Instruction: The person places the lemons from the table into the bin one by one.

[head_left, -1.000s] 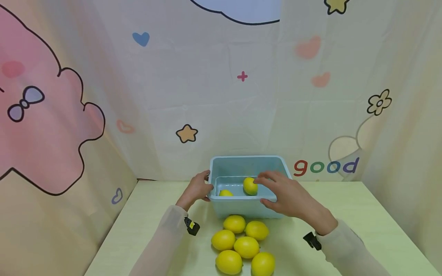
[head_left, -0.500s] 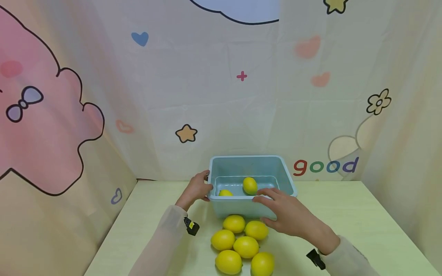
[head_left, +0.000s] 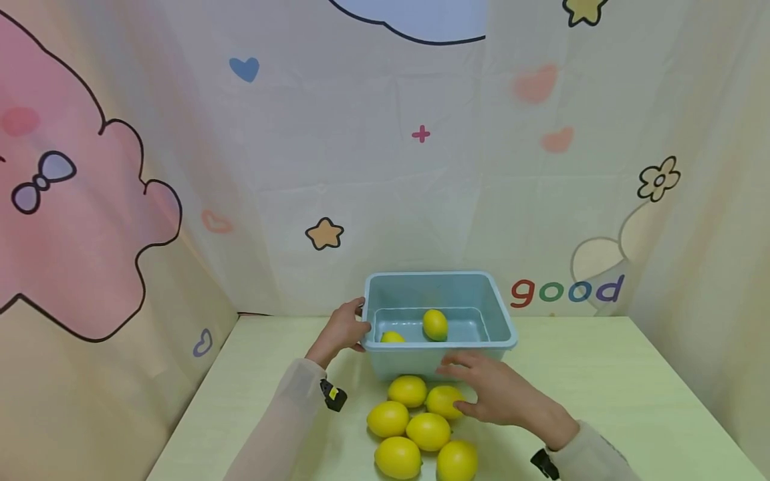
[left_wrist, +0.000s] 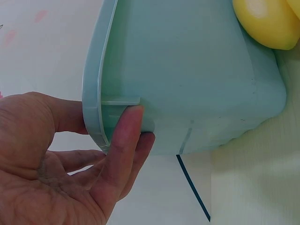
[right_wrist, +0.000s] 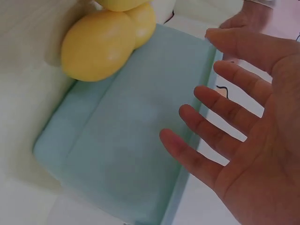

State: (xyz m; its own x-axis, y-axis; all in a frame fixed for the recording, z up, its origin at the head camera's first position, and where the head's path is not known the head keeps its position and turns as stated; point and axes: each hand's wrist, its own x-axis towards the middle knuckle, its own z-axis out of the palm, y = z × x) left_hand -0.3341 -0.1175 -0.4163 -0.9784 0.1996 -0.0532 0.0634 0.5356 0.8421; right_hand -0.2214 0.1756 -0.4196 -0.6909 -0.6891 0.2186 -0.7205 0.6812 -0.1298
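Observation:
My left hand (head_left: pixel 343 331) grips the left end of a light blue plastic bin (head_left: pixel 409 361). In the left wrist view its fingers (left_wrist: pixel 123 145) lie against the outer wall under the rim, and the thumb goes over the rim. Two yellow lemons are inside the bin: one lemon (head_left: pixel 435 325) near the middle, another lemon (head_left: pixel 392 337) partly hidden by the front wall. My right hand (head_left: pixel 502 394) hovers before the bin with fingers spread and nothing in them. Its thumb overlaps the right side of the nearest lemon (head_left: pixel 444 401).
Several more lemons (head_left: pixel 398 457) lie clustered on the pale green table (head_left: pixel 252 401) in front of the bin. Behind the bin hangs a printed curtain (head_left: pixel 385 167). Black wrist devices (head_left: pixel 544 463) sit by both sleeves.
My right hand has come back from over the bin, across its front rim, and down toward the lemons on the table. The left hand and the bin stay in place.

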